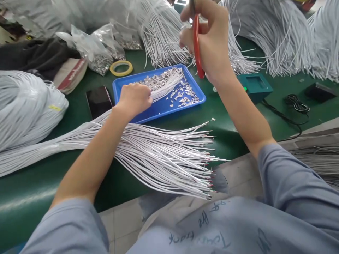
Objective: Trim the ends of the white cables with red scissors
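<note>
My left hand (136,98) is closed around a small bundle of white cables (165,88). Their ends fan out over a blue tray (159,114) strewn with small silvery metal pieces (156,80). Raised at the top, to the right of the tray, my right hand (210,38) grips red-handled pliers (196,47); their upper end is cut off by the frame edge. Under my left forearm lies a larger spread of white cables (159,151), whose stripped ends show thin coloured cores and reach past the front edge of the table.
Behind the tray lie a yellow tape roll (121,68), plastic bags of metal parts (99,56) and hanging cable bundles (164,38). A phone (99,100) and a big cable coil (26,109) are at left. A green device (254,87) with a black cord (296,104) stands at right.
</note>
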A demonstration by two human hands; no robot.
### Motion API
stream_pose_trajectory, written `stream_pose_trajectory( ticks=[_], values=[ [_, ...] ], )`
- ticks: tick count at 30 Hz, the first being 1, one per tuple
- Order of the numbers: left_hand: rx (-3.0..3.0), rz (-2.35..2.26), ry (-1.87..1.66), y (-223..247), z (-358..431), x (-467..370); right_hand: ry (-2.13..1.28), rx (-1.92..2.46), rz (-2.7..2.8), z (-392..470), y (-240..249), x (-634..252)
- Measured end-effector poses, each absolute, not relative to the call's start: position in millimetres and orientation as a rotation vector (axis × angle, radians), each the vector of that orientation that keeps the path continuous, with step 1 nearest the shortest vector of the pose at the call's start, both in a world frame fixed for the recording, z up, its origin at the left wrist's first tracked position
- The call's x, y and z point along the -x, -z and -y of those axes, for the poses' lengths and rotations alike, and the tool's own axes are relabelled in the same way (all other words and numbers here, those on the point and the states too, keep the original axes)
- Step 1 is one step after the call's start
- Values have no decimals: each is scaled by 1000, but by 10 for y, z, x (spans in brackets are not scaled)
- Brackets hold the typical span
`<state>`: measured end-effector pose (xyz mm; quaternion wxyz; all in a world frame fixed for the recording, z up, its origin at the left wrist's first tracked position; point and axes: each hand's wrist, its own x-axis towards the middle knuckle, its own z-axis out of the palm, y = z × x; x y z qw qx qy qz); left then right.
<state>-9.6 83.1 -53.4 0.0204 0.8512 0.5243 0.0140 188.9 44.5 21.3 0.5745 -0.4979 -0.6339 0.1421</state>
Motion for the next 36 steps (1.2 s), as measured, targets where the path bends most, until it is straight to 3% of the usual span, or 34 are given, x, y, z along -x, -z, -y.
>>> stream_pose_trajectory(
  ticks=[9, 13, 18, 22, 30, 36],
  values=[
    [-2290, -1438, -703, 560, -1011, 136, -380, 1286, 1287, -316, -305, -1773],
    [-2072, -1186, -761, 496, -956, 24, -319, 1121, 1250, -465, -204, -1896],
    [-2222, -961, -1048, 277, -572, -41, -302, 954, 1134, -565, -134, -2057],
    [-2275, -519, -1058, 70, -92, -75, -483, 899, 974, -417, -186, -1998],
    [-1975, -288, -777, -181, 581, 17, -789, 744, 1185, -266, -122, -1753],
    [-1759, -452, -1167, -99, 259, 37, -936, 744, 1209, 12, -136, -1597]
  ],
)
